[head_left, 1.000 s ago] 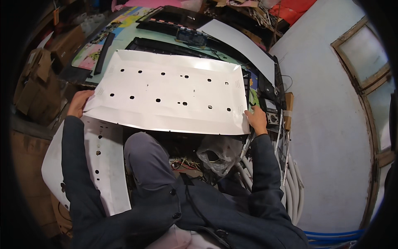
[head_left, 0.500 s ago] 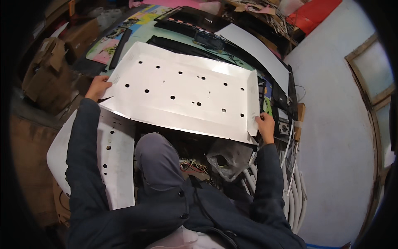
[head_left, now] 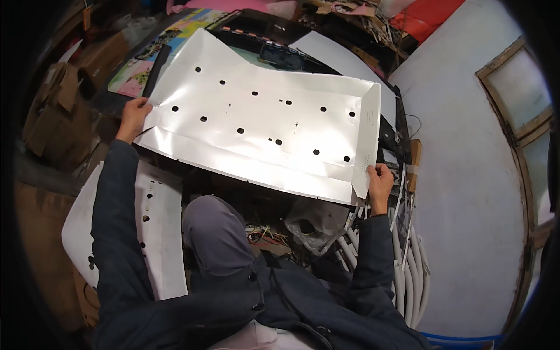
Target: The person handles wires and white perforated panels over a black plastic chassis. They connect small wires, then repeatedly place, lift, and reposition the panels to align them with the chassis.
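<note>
"Head view: anything new?"

"Yes, a deeper bow than a second ago along the far edge of the white perforated sheet (head_left: 262, 119). Probably flexing, so needing steady support at both ends."

"Fingers?"

"Clamped on it, at nine o'clock in the left hand (head_left: 134, 119), at four in the right hand (head_left: 380, 188)."

"Position and lie?"

"Over the worktop (head_left: 135, 76), flanged face upward, long axis from between nine and ten to between three and four."

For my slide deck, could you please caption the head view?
Left hand and right hand hold a perforated white sheet at opposite ends, with another white panel at lower left.
</note>
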`<state>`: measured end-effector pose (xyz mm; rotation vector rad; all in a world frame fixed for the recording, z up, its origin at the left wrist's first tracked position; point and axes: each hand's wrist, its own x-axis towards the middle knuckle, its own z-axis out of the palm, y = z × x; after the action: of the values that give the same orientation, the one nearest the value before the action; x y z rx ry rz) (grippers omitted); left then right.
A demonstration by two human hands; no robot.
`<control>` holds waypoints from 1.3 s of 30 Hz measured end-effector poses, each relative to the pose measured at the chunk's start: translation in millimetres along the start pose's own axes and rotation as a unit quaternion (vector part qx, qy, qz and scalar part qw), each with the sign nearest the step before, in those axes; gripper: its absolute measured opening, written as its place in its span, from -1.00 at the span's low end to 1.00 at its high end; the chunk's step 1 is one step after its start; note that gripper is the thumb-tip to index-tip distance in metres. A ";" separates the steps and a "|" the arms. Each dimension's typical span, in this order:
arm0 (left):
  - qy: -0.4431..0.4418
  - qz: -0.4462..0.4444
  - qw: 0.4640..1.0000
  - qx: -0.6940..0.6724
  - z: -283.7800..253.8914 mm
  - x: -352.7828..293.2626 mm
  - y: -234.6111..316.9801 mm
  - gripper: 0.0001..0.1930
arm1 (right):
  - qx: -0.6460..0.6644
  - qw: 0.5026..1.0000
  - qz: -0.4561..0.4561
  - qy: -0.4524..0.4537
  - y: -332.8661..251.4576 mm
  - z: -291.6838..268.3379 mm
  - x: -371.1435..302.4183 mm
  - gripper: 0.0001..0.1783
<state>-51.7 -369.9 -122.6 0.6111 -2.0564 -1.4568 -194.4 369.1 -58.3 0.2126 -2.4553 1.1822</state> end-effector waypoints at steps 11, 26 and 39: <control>0.016 -0.015 0.988 0.155 20.1 4.9 -20.5 -0.64 | -0.092 0.992 0.084 -0.033 18.4 22.9 11.2 -0.68; 0.005 0.035 0.945 0.325 40.6 6.0 -23.0 -0.69 | -0.257 0.963 0.032 -0.076 -15.8 39.3 -16.8 -0.50; 0.024 0.022 0.949 0.312 57.8 10.0 -15.3 -0.66 | -0.192 0.981 0.003 -0.032 0.5 49.8 -13.0 -0.53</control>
<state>-96.5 -340.5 -150.9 0.8200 -2.4714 -0.7306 -197.3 330.3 -92.0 0.1311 -2.6799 0.6911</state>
